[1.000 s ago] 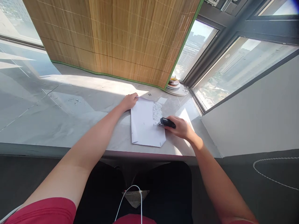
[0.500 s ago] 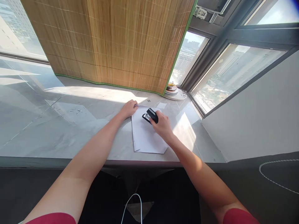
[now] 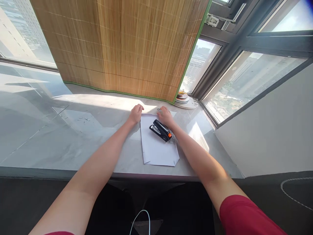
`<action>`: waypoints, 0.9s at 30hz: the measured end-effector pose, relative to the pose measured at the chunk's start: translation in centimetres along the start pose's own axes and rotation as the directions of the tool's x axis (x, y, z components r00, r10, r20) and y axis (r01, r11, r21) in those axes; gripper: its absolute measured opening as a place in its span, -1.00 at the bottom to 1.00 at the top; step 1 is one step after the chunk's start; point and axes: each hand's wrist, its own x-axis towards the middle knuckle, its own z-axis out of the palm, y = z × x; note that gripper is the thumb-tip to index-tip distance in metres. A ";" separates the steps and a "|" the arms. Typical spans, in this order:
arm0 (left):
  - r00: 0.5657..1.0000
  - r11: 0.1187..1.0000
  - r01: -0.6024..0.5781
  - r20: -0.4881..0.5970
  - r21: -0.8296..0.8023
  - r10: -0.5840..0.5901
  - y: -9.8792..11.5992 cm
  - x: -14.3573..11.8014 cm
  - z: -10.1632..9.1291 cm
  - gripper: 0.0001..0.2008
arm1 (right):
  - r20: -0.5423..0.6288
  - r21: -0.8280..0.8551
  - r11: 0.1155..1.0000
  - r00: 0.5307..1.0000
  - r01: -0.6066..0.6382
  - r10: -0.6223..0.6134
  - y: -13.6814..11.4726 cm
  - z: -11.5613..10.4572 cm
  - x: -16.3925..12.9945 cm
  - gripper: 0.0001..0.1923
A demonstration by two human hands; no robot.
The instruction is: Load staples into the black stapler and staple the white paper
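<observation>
A folded white paper lies on the pale counter, its near corners turned in. My left hand is at its far left corner, fingers curled together at the edge; the grip itself is partly hidden. On the paper rests a black stapler with an orange end, untouched by either hand. Beyond the stapler, my right hand is at the paper's far right, its fingers bent inward. Small grey staple strips show right at those fingertips; whether the fingers grip them or the paper is hard to see.
A bamboo blind hangs over the back of the counter. Stacked round plates or discs stand in the window corner. Loose staples or scraps lie to the left. A white cable loops below the counter's front edge.
My right hand has let go of the stapler, leaving it on the paper, and moved away to the far edge beside the staple strips. My left hand stays near the far left corner.
</observation>
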 end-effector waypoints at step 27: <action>0.947 0.966 0.045 -0.297 -0.256 -0.122 -0.5 0.7 -2.9 -0.73 | 0.071 -0.161 0.986 0.996 -0.043 0.055 3.0 1.6 -1.4 -0.34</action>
